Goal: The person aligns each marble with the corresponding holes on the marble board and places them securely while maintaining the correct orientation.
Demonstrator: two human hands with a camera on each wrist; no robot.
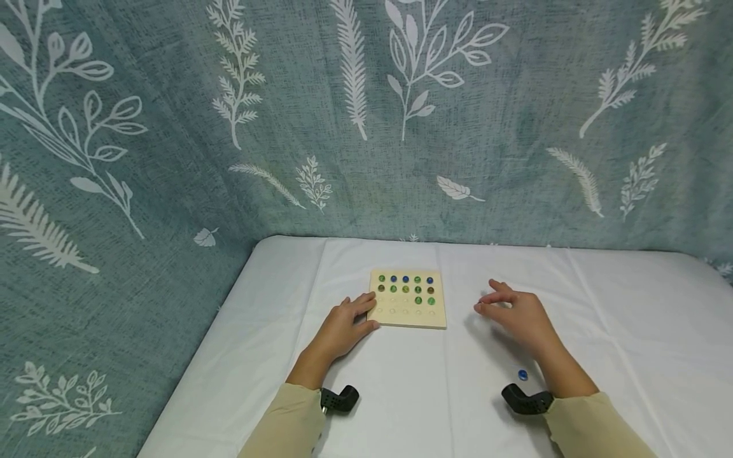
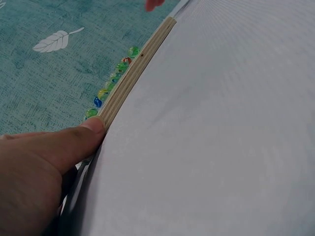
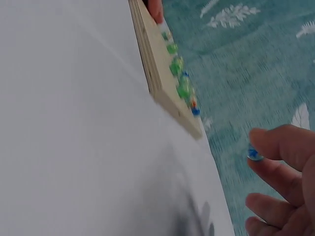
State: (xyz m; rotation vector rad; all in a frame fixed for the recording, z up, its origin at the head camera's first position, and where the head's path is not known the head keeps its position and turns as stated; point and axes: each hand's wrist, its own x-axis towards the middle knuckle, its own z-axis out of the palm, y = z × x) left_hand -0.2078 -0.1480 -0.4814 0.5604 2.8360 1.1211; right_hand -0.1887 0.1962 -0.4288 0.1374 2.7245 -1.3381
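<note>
A pale wooden board (image 1: 406,321) with rows of shallow hollows lies on the white cloth. Green, blue and brownish glass marbles (image 1: 405,289) fill its two far rows, and two green ones sit at the right of the third row. At the board's near left corner, my left hand (image 1: 340,327) rests with its fingers on the left edge and its thumb (image 2: 93,124) against the near edge. Right of the board and above the cloth, my right hand (image 1: 518,318) pinches a clear marble with blue inside (image 3: 254,153) between thumb and index finger.
One dark blue marble (image 1: 523,375) lies on the white tablecloth (image 1: 395,394), close to the right wrist. Black wrist cameras (image 1: 340,399) are strapped on both forearms. A teal leaf-patterned curtain (image 1: 378,178) hangs behind and to the left of the table.
</note>
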